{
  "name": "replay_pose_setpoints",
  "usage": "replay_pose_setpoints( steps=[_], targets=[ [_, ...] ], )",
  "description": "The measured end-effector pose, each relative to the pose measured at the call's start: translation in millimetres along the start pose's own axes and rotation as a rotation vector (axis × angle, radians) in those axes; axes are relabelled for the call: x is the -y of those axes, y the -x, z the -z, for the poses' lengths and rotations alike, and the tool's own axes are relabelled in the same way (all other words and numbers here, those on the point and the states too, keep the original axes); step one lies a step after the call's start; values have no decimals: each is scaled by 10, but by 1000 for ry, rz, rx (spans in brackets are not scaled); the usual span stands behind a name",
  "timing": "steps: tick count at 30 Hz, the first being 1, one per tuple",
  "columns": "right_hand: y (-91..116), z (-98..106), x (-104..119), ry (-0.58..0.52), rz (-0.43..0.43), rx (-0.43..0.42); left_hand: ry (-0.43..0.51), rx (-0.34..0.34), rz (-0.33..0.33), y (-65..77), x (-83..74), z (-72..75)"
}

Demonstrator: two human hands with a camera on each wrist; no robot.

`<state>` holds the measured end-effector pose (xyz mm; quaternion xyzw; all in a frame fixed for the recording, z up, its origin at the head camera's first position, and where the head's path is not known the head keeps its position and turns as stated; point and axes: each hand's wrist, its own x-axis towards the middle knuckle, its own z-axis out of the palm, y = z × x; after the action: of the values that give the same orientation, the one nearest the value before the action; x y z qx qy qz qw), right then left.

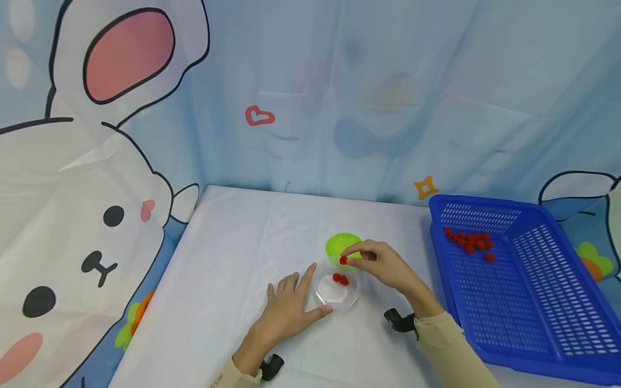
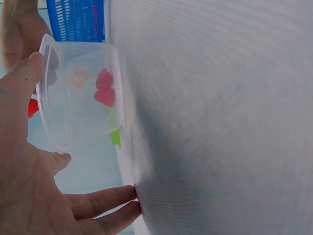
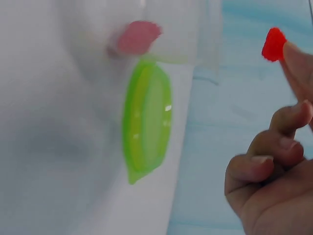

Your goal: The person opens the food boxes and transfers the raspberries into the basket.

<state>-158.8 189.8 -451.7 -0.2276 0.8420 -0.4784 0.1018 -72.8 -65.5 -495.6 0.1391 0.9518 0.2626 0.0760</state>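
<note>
My right hand (image 1: 385, 267) pinches a small red raspberry (image 3: 274, 44) between thumb and fingertips, above the far rim of a clear plastic cup (image 1: 336, 297). Two more raspberries (image 2: 104, 88) lie at the bottom of that cup. At the cup's left side is my left hand (image 1: 288, 310), its fingers spread and fairly straight. Its thumb touches the cup's rim in the left wrist view, and another fingertip is close to the rim. Just behind the cup, a bright green lid or shallow dish (image 1: 339, 242) lies on the table, partly covered by the right hand in the head view.
A large blue plastic basket (image 1: 524, 302) stands at the right, with several red raspberries (image 1: 469, 241) in its far left part. White cloth covers the table (image 1: 233, 242). A printed curtain (image 1: 310, 81) hangs behind it. Each wrist carries a black mount.
</note>
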Motion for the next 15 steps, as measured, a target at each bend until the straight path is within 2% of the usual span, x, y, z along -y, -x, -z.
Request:
replay_pose_setpoints(
  steps=[5, 10, 15],
  targets=[
    [81, 128, 210, 14, -48, -74, 6, 4, 10, -11, 5, -12],
    [197, 331, 444, 37, -110, -104, 15, 7, 12, -8, -10, -4],
    [308, 653, 583, 103, -62, -148, 19, -5, 3, 0, -17, -5]
  ],
)
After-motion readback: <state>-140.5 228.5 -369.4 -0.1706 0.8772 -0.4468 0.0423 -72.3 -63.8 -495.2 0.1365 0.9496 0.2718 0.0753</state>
